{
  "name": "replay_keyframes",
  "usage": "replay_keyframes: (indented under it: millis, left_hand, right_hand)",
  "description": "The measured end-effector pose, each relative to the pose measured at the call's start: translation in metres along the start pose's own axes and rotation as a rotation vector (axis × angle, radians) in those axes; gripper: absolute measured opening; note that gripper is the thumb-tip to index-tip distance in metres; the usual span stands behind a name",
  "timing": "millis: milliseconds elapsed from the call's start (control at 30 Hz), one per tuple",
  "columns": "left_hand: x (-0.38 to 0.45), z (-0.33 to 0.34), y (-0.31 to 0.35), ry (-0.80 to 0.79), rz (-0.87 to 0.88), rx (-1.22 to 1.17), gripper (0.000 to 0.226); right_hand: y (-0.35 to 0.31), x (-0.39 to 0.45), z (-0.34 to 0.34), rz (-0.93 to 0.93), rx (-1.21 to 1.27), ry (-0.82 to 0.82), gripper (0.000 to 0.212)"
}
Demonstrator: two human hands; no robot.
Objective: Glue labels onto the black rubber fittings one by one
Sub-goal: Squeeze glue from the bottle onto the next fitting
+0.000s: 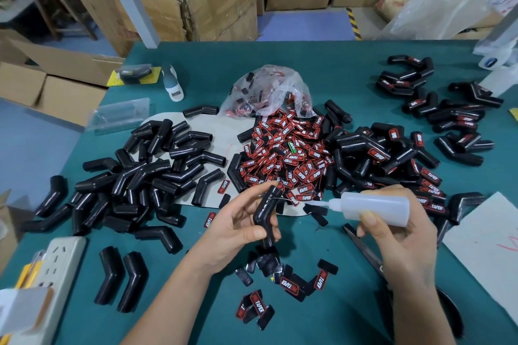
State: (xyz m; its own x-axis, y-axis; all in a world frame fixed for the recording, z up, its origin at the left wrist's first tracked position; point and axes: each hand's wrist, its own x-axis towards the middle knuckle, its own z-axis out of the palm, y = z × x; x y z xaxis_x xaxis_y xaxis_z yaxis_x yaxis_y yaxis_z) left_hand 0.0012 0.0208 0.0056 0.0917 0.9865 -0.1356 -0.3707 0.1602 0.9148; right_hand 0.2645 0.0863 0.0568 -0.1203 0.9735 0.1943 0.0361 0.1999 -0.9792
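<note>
Clear bag [270,89] spilling red labels [286,159] — glue bottle [378,209] contents unclear.

Scissors [364,249] right of the held fitting [267,216]: handles hidden under right hand [403,238]. Fitting's lower end covered by left hand [238,235] fingers. Power strip [56,269] far left of it, cut by frame edge. Small print on it unreadable.

The scene is evenly and brightly lit from above, with only soft shadows cast. Straight edges are bowed by wide-angle distortion, and the corners are blurred.
</note>
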Motion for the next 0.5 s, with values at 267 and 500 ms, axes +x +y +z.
replay_keyframes:
  millis: [267, 500]
  left_hand:
    - [0.0001, 0.0011, 0.0022, -0.003, 0.002, -0.004, 0.078]
    - [-0.0006, 0.0043, 0.0057, 0.001, 0.004, -0.060, 0.077]
  right_hand:
    - [-0.0006, 0.0010, 0.0011, -0.017, -0.005, -0.019, 0.016]
    - [-0.0046, 0.0012, 0.0028, -0.038, -0.012, -0.050, 0.012]
